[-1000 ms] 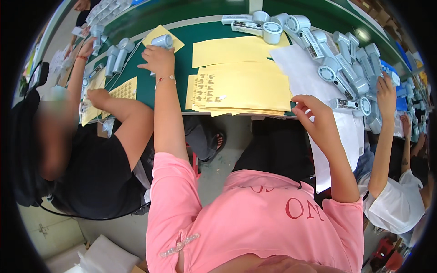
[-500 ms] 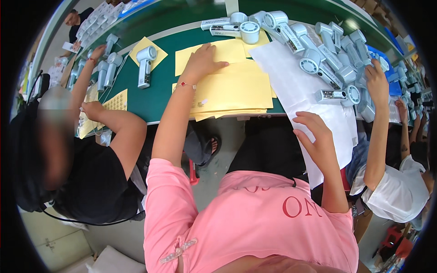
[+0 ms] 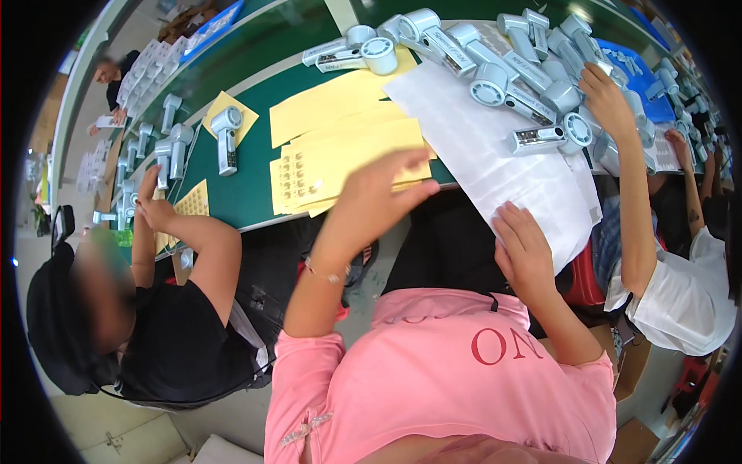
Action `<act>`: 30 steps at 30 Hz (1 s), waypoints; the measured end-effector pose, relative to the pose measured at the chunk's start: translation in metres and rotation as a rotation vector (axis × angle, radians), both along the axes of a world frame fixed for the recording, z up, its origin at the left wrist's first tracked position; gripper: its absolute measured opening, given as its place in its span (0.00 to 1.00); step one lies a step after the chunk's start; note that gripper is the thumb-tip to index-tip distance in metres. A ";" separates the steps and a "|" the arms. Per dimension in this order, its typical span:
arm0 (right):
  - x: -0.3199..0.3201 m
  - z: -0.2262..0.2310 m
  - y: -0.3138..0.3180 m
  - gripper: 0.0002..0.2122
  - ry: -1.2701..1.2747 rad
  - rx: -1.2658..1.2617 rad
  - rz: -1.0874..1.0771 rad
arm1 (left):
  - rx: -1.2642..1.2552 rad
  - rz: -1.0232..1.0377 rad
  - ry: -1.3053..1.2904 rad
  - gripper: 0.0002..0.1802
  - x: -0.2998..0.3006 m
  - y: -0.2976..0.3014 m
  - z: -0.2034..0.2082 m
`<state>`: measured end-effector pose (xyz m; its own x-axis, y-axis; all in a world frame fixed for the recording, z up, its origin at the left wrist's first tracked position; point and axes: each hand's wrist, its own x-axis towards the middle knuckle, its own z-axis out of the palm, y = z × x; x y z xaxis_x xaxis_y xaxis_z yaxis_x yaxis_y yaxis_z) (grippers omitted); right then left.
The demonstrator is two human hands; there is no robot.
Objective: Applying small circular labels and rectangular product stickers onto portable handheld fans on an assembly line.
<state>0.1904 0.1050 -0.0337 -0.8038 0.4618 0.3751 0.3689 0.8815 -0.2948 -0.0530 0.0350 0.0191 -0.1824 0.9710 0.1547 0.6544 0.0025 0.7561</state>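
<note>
My left hand [image 3: 379, 193] hovers at the near edge of a stack of yellow sheets [image 3: 352, 147], thumb and fingers apart, slightly blurred, nothing seen in it. Small dark marks line the left part of the top sheet. My right hand [image 3: 525, 251] is at the near left edge of a large white sheet [image 3: 502, 139], its fingers stretched out and seeming to rest on it. On that sheet lies a pale blue handheld fan [image 3: 541, 140], with a heap of similar fans [image 3: 533, 73] beyond it.
Another fan [image 3: 226, 139] lies partly on a yellow sheet on the green table [image 3: 251, 189], left of the stack. A co-worker in black [image 3: 178, 332] sits at left. At right, another co-worker's hand [image 3: 607, 100] reaches into the fans, near a blue tray [image 3: 645, 81].
My left hand has left the far part of the yellow sheets and come nearer, toward the right. My right hand has lowered to the white sheet. The whole view has shifted somewhat.
</note>
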 end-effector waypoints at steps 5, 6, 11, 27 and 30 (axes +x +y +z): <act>-0.006 0.017 -0.003 0.09 0.214 -0.088 -0.098 | -0.293 -0.074 -0.661 0.16 0.023 -0.009 -0.050; -0.008 0.019 -0.003 0.08 0.211 -0.106 -0.096 | -0.290 -0.067 -0.668 0.16 0.028 -0.006 -0.057; -0.005 0.030 0.011 0.06 0.207 -0.111 -0.086 | -0.258 -0.027 -0.878 0.21 0.042 0.012 -0.068; -0.052 0.047 0.130 0.22 0.311 0.261 -0.103 | 0.060 0.051 -0.809 0.17 0.031 0.116 -0.036; -0.074 0.019 0.172 0.29 0.117 0.512 -0.241 | 0.084 0.013 -0.972 0.17 0.033 0.125 -0.026</act>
<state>0.1168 0.2770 -0.0149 -0.6381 0.3623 0.6794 0.5673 0.8178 0.0967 -0.0200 0.1596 -0.0071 -0.2776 0.9607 -0.0006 -0.2544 -0.0729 0.9643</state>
